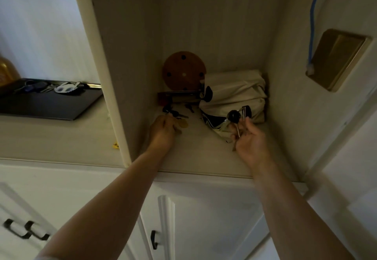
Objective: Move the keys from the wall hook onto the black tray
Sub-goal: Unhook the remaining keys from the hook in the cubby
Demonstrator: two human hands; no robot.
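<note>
While both arms reached into the nook, the right hand (250, 137) pinched a bunch of black-topped keys (236, 117), and the left hand (163, 131) closed on keys with a yellow tag (182, 123) under the hook rack (179, 96). More keys (49, 88) lay on the black tray (47, 104).

Round brown disc (184, 70) w/ dark holes leans on back wall. Cream cloth bag (234, 94) beside it, right. Blue cable (313, 21) near brass plate (337, 59).

A divider (110, 76) walls the nook off from the tray (49, 104), so the way passes around its front edge. Bag (234, 94) fills the nook's right back corner; the tray's near half looks bare, though dim.
</note>
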